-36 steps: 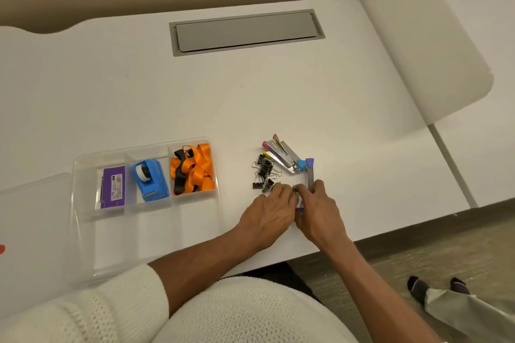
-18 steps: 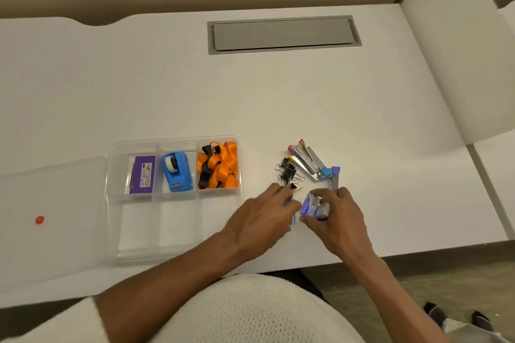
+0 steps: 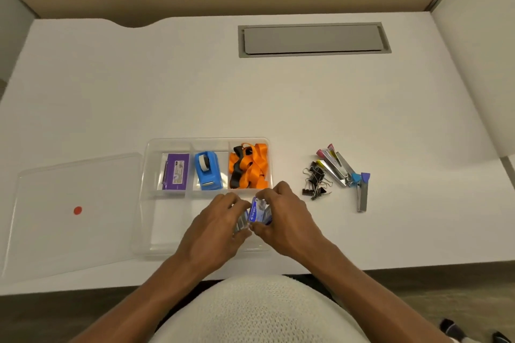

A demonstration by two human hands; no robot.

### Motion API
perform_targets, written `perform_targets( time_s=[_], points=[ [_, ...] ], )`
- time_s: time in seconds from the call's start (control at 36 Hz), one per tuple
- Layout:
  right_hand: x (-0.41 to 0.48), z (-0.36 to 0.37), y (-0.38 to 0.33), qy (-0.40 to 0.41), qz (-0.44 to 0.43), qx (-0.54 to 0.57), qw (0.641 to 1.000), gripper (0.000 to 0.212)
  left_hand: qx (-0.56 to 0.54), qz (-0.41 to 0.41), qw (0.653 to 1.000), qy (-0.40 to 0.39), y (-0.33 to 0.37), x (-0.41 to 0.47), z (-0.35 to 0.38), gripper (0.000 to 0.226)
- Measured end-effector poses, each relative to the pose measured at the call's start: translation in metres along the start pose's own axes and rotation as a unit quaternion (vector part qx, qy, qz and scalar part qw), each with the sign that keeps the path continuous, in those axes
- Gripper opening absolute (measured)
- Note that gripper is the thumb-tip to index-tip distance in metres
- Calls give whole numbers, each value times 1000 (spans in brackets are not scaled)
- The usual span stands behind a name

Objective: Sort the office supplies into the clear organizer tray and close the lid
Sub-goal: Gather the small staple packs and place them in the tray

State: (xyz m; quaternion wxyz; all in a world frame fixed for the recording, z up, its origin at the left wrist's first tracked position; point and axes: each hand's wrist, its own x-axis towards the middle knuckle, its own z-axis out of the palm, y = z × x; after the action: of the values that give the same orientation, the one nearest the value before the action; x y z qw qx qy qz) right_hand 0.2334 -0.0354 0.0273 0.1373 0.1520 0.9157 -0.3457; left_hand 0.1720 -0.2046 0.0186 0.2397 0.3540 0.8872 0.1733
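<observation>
Small blue packs held over the tray's front section

The packs [image 3: 257, 213] are pinched between the fingers of both the left hand [image 3: 216, 227] and right hand [image 3: 284, 220], right above the tray [image 3: 145, 198]. Box [image 3: 175, 171], tape [image 3: 207, 170] and lanyards [image 3: 248, 166] are seen in the back compartments; the lid [image 3: 69, 214] is lying left of it, clips [image 3: 316, 179] and staplers [image 3: 338, 167] right on the counter [image 3: 250, 97].

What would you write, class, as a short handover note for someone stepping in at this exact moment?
Left hand and right hand: together gripping small blue boxes above the organizer tray, front section.
In tray, back row: purple box, blue tape dispenser, orange lanyards.
On the desk, right: binder clips, staplers.
Lid lies left of the tray, off.
Left: set boxes down, sort clips and staplers, close lid.
</observation>
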Motion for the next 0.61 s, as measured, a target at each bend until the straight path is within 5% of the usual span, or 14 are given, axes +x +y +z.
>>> perform_targets(
  time_s=[0.11,0.28,0.44,0.61],
  points=[
    [0,6,-2,-11,35,-14,999,64,-46,-93,993,-54,-7,3,12,71],
    [-7,10,1,-1,50,-21,999,66,-1,-89,987,-137,-8,8,12,70],
    [-15,0,19,164,132,24,977,38,84,-33,992,-89,1,21,-8,54],
    [-12,-4,63,281,261,-3,924,72,53,48,997,37,40,49,-30,37]
  ],
)
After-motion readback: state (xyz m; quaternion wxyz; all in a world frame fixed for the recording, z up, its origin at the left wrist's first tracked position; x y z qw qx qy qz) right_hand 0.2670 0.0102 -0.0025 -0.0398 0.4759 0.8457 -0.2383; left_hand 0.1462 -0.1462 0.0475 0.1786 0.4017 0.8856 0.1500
